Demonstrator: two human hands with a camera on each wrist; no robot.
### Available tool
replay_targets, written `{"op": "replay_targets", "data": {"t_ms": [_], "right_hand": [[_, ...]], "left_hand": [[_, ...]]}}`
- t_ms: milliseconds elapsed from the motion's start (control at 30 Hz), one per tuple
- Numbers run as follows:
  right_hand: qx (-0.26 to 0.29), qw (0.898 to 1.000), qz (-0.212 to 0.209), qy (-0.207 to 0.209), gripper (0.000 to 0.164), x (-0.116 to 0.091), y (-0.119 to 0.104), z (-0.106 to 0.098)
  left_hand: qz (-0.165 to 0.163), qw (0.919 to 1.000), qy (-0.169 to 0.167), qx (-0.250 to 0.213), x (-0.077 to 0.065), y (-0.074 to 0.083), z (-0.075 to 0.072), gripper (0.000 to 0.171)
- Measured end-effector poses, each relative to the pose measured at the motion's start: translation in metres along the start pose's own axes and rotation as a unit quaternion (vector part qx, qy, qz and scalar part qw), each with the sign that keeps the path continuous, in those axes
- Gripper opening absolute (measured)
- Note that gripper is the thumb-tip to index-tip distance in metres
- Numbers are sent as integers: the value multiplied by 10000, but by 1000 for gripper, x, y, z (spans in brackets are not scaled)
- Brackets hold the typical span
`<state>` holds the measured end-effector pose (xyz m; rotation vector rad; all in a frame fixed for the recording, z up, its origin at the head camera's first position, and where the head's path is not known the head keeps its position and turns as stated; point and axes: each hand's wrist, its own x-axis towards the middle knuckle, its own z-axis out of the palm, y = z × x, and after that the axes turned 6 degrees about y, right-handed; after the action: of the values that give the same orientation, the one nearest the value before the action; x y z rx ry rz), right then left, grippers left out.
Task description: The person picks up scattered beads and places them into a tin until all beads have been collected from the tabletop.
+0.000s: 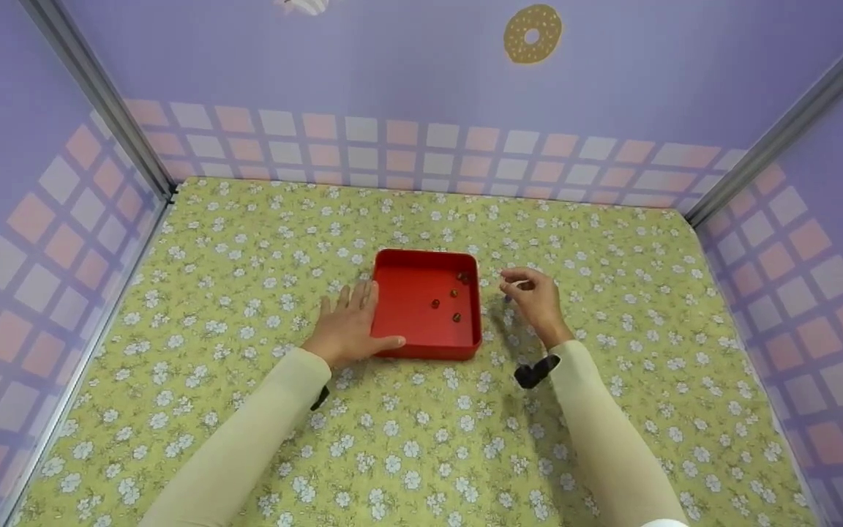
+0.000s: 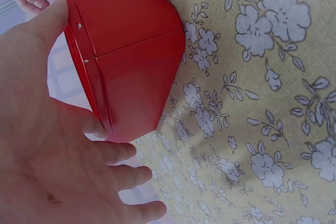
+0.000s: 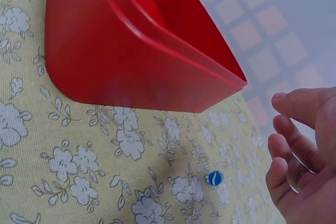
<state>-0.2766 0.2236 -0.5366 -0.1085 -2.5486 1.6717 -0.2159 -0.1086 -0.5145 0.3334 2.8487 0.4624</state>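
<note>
A square red box [image 1: 421,307], open at the top, stands on the flowered cloth. Several small brownish round pieces [image 1: 456,317] lie inside it, mostly toward its right side. My left hand [image 1: 348,326] is at the box's left side, fingers spread and straight, the thumb by the near rim. To the right of the box my right hand [image 1: 535,298] hovers over the cloth with loosely curled fingers; nothing shows between them in the right wrist view. Below that hand, a small round blue piece with a white mark [image 3: 214,178] lies on the cloth.
Yellow-green cloth with white flowers [image 1: 392,439] covers the table. Purple walls with pink and white squares [image 1: 421,146] close off the back and both sides, with grey metal posts [image 1: 99,95] at the corners.
</note>
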Motion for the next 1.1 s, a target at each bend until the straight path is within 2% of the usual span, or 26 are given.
{"op": "replay_targets", "data": {"t_ms": [333, 867, 1100], "right_hand": [[-129, 9997, 212, -9, 27, -2, 10, -2], [179, 9971, 739, -81, 29, -4, 24, -4], [45, 9963, 859, -33, 28, -3, 29, -3]], "left_hand": [[-13, 10000, -13, 60, -1, 0, 0, 110], [-48, 10000, 7, 18, -1, 1, 0, 110], [-18, 10000, -23, 23, 0, 0, 0, 110]]}}
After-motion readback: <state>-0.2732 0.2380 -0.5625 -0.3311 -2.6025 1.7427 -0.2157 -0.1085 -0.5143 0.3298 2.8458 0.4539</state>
